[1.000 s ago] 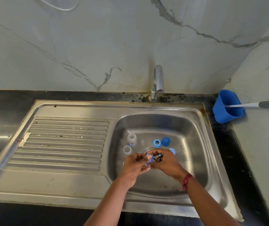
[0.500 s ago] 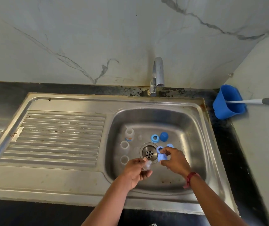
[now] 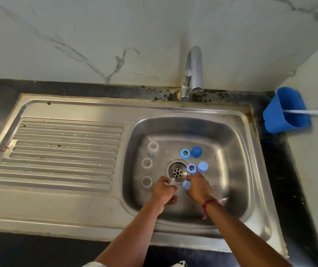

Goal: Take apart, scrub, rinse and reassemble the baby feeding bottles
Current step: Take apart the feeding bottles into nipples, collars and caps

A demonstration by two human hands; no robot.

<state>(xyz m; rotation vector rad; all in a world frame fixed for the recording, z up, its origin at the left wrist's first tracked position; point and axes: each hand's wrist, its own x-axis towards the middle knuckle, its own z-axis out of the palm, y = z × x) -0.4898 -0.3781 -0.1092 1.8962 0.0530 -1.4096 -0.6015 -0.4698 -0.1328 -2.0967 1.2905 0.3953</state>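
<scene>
Bottle parts lie in the steel sink basin. My left hand holds a clear teat near the drain. My right hand pinches a light blue collar ring low over the basin floor. Another light blue ring and a light blue cap sit just beyond my right hand. Farther back are a blue ring and a darker blue cap. Three clear bottles stand at the basin's left: one with a label, and two seen from above.
The chrome tap stands behind the basin. A ribbed drainboard lies to the left. On the dark counter at the right, a blue cup leans with a white brush handle in it. A marble wall rises behind.
My hands have drawn apart. The teat came off the ring: the left hand keeps the teat, the right has lowered the ring toward the basin floor near the other blue parts.
</scene>
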